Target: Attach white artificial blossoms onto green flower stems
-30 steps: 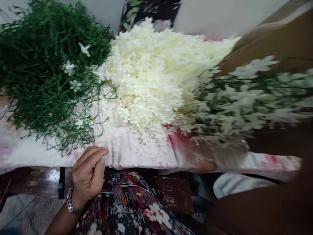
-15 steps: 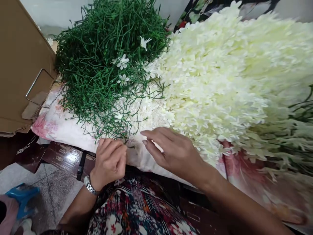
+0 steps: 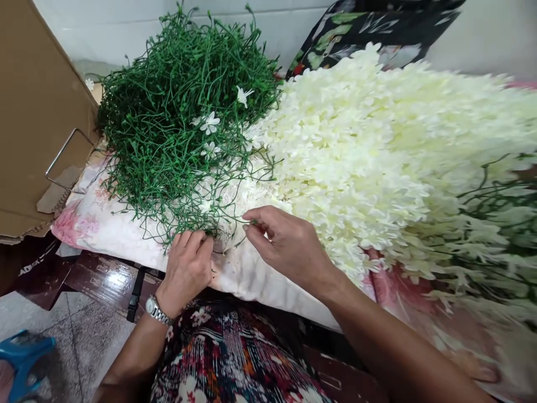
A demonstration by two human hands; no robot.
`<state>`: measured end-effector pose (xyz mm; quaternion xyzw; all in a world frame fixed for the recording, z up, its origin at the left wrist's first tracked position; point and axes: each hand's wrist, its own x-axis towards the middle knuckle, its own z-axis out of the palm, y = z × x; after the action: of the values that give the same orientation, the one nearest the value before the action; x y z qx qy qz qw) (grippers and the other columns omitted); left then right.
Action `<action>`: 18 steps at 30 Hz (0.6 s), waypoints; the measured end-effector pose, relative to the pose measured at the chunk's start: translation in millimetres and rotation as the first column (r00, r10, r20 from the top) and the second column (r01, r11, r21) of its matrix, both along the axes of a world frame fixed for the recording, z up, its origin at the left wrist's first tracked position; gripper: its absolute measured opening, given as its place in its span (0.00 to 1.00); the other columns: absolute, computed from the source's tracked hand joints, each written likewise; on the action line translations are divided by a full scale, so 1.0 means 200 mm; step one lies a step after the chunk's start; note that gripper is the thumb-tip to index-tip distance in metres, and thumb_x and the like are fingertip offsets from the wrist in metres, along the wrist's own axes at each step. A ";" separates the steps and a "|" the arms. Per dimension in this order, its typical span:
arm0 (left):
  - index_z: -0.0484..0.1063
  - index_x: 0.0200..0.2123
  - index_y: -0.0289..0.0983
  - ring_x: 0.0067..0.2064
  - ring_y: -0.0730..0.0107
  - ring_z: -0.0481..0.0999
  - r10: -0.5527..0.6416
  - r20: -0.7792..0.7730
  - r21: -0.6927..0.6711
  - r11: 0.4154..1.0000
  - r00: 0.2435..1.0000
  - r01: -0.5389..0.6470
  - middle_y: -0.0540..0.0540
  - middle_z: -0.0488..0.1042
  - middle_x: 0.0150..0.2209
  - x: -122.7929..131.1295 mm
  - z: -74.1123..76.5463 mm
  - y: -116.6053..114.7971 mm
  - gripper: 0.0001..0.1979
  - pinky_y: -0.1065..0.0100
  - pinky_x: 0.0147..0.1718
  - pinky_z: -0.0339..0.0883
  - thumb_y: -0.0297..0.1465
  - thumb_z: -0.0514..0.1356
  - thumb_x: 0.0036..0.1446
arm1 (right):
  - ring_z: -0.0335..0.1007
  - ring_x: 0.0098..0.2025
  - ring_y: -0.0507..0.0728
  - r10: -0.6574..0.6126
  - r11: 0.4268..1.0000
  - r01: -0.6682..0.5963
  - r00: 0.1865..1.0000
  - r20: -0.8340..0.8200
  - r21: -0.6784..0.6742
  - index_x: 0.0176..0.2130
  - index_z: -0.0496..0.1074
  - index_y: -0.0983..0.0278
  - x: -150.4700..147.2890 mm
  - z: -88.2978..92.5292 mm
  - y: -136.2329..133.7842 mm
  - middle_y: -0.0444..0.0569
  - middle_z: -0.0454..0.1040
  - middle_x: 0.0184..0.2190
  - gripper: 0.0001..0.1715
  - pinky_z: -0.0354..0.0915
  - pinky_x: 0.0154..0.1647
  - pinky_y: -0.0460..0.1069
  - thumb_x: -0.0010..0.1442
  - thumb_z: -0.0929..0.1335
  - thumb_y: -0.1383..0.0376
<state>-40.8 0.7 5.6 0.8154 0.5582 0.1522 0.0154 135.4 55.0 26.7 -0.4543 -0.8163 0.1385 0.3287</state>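
My right hand [image 3: 289, 243] pinches the end of a thin green plastic stem [image 3: 230, 216] between thumb and forefinger. To its left, my left hand [image 3: 188, 266] has its fingers curled down at the front edge of the green stem pile [image 3: 168, 123]. What lies under those fingertips is hidden. The pile is a tangled heap of artificial stems with a few white flowers [image 3: 210, 123] on it. Pale stamen-like strands [image 3: 239, 193] lie just beyond my hands. A large heap of cream-white artificial blossoms [image 3: 352, 157] spreads out to the right.
Everything rests on a pink-and-white floral cushion [image 3: 121, 229]. A cardboard box [image 3: 37, 112] with a bent metal wire [image 3: 62, 151] stands at the left. Behind the blossoms is a black floral bag [image 3: 356, 33]. A blue plastic stool [image 3: 25, 358] stands on the floor, lower left.
My left hand has turned from a fist and reached forward to the stems' edge. My right thumb and forefinger have closed on a stem. The camera view has shifted slightly.
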 end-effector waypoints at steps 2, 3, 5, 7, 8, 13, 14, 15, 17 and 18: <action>0.67 0.38 0.33 0.38 0.61 0.64 0.001 0.033 0.019 1.000 0.999 -0.002 0.41 0.68 0.37 0.00 0.00 0.00 0.11 0.59 0.36 0.59 0.23 0.51 0.51 | 0.65 0.24 0.47 -0.036 0.997 0.034 0.998 -0.043 -0.063 0.33 0.68 0.66 0.05 0.01 -0.03 0.44 0.71 0.25 0.07 0.61 0.25 0.42 0.50 0.63 0.71; 0.67 0.38 0.33 0.38 0.61 0.65 -0.003 0.071 0.049 0.999 0.997 -0.001 0.40 0.68 0.38 0.00 -0.01 -0.01 0.11 0.59 0.36 0.60 0.23 0.52 0.50 | 0.64 0.23 0.47 -0.053 0.994 0.047 0.997 -0.062 -0.097 0.32 0.68 0.66 0.07 0.01 -0.04 0.43 0.70 0.23 0.07 0.61 0.25 0.42 0.50 0.63 0.71; 0.67 0.39 0.34 0.39 0.61 0.66 -0.020 0.197 0.151 0.988 0.980 -0.011 0.40 0.68 0.39 0.01 -0.01 -0.03 0.13 0.59 0.37 0.61 0.21 0.53 0.49 | 0.64 0.23 0.46 -0.077 0.987 0.062 0.992 -0.099 -0.148 0.32 0.68 0.66 0.11 0.01 -0.08 0.43 0.69 0.22 0.06 0.61 0.25 0.42 0.50 0.64 0.71; 0.67 0.41 0.34 0.40 0.63 0.67 -0.051 0.361 0.229 0.973 0.931 -0.035 0.40 0.69 0.39 0.04 0.00 -0.05 0.15 0.60 0.38 0.63 0.20 0.54 0.48 | 0.64 0.24 0.46 -0.083 0.983 0.058 0.986 -0.144 -0.173 0.32 0.68 0.65 0.14 0.01 -0.12 0.43 0.70 0.24 0.05 0.61 0.25 0.42 0.50 0.64 0.70; 0.67 0.41 0.34 0.39 0.64 0.68 -0.071 0.446 0.233 0.972 0.892 -0.039 0.41 0.69 0.37 0.06 0.02 -0.07 0.15 0.62 0.37 0.64 0.20 0.54 0.47 | 0.64 0.24 0.46 -0.085 0.982 0.053 0.982 -0.170 -0.183 0.31 0.68 0.65 0.15 0.01 -0.14 0.43 0.70 0.24 0.05 0.61 0.26 0.42 0.50 0.64 0.70; 0.68 0.40 0.33 0.33 0.70 0.69 -0.193 0.664 0.121 0.981 0.722 0.150 0.44 0.70 0.31 0.19 0.12 -0.13 0.15 0.68 0.30 0.66 0.19 0.54 0.47 | 0.63 0.23 0.47 -0.244 0.944 0.127 0.891 -0.382 -0.305 0.30 0.68 0.64 0.19 -0.01 -0.24 0.41 0.68 0.22 0.03 0.60 0.24 0.42 0.49 0.66 0.70; 0.68 0.40 0.34 0.32 0.70 0.69 -0.206 0.678 0.043 0.970 0.706 0.241 0.45 0.70 0.30 0.21 0.14 -0.14 0.14 0.68 0.29 0.66 0.20 0.54 0.47 | 0.63 0.22 0.47 -0.296 0.922 0.128 0.840 -0.455 -0.365 0.30 0.68 0.63 0.19 -0.02 -0.26 0.41 0.68 0.21 0.03 0.61 0.23 0.42 0.49 0.66 0.69; 0.68 0.41 0.35 0.32 0.70 0.70 -0.181 0.690 -0.070 0.947 0.701 0.312 0.44 0.71 0.31 0.23 0.14 -0.15 0.14 0.68 0.29 0.67 0.21 0.54 0.49 | 0.63 0.21 0.47 -0.341 0.900 0.107 0.775 -0.531 -0.423 0.30 0.67 0.63 0.19 -0.03 -0.28 0.41 0.68 0.21 0.03 0.61 0.22 0.42 0.50 0.66 0.69; 0.64 0.47 0.36 0.38 0.68 0.70 -0.057 0.726 -0.286 0.881 0.686 0.376 0.42 0.71 0.38 0.26 0.14 -0.14 0.17 0.65 0.36 0.67 0.25 0.54 0.51 | 0.64 0.21 0.47 -0.396 0.866 0.026 0.645 -0.653 -0.500 0.30 0.67 0.63 0.18 -0.05 -0.31 0.40 0.69 0.21 0.03 0.62 0.21 0.43 0.50 0.66 0.68; 0.60 0.51 0.36 0.44 0.66 0.69 0.024 0.756 -0.358 0.852 0.654 0.383 0.41 0.69 0.44 0.28 0.13 -0.14 0.20 0.63 0.41 0.65 0.27 0.53 0.53 | 0.64 0.21 0.47 -0.405 0.858 -0.009 0.602 -0.688 -0.513 0.30 0.67 0.62 0.17 -0.06 -0.33 0.40 0.69 0.21 0.03 0.63 0.22 0.43 0.50 0.66 0.68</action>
<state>15.0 -26.8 31.0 0.7047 0.4362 0.3192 0.4596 169.9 -10.2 14.9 -0.5048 -0.4768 0.4733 0.5420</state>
